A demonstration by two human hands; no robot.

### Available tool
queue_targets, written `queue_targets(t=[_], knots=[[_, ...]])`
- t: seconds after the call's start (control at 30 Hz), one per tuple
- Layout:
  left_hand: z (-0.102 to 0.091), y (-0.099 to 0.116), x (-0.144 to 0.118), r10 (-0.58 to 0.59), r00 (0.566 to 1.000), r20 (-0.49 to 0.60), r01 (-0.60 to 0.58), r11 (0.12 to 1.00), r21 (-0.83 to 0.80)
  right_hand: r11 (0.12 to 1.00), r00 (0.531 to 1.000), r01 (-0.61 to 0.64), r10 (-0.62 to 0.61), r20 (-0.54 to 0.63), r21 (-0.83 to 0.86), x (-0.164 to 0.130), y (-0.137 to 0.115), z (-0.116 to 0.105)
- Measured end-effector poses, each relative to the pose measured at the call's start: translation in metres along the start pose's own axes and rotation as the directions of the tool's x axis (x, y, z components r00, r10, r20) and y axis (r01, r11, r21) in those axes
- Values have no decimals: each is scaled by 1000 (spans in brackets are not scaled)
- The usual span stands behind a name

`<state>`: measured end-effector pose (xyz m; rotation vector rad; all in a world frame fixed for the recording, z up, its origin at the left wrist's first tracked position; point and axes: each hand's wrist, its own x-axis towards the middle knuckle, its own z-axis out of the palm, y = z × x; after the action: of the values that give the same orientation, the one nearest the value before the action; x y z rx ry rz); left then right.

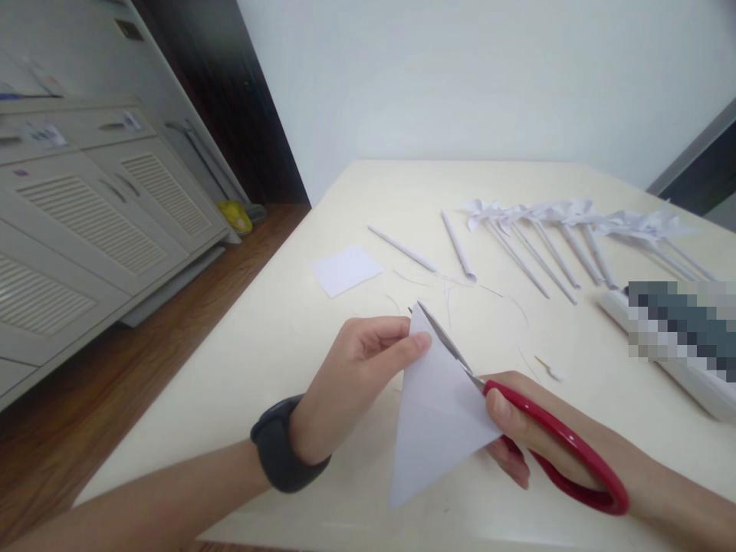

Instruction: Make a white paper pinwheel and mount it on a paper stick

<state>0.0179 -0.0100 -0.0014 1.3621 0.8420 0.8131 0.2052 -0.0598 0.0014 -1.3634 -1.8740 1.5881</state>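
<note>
A grey mosaic blur (pixel 684 326) covers something at the desk's right edge, so all that shows there is a white slab (pixel 690 376) running under it and off the frame. The right hand (pixel 517 437) is partly behind the paper (pixel 437 414), and only its thumb and some fingertips show through the red handles of the scissors (pixel 517 422); those fingers are curled tight through the loops, gripping them. The paper is a folded white triangle held up off the desk (pixel 276 337) near its front edge, its narrow tip pointing away toward the far side and its long axis running from that tip down to a wide corner near the person. The scissors lie along the paper's right edge, blades aimed up and left to the tip, handles trailing toward the near right; the blades look nearly closed, though how far the paper sits between them is hard to tell. The left hand (pixel 356 376), with a dark band (pixel 281 452) on the wrist, pinches the tip between thumb and bent fingers, closed narrow on it. Farther back lie a white square (pixel 346 270), two rolled sticks (pixel 428 249) and thin paper slivers, and toward the far right corner a row of pinwheels (pixel 575 230).
</note>
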Motion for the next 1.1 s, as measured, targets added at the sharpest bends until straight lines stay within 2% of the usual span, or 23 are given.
queue_targets(t=[0.1, 0.3, 0.83, 1.1], knots=[[1, 0, 0, -3, 1000, -12, 3, 1000, -4, 999, 999, -23, 21, 44, 45, 1, -1, 0], [3, 1, 0, 2, 999, -43, -2, 1000, 8, 998, 999, -15, 12, 46, 63, 2, -6, -1], [-1, -2, 0, -12, 1000, 8, 12, 998, -54, 995, 999, -6, 2, 43, 101, 2, -5, 1], [-3, -2, 1, -44, 998, 53, 48, 996, -76, 993, 997, 31, -38, 60, 115, 2, 3, 4]])
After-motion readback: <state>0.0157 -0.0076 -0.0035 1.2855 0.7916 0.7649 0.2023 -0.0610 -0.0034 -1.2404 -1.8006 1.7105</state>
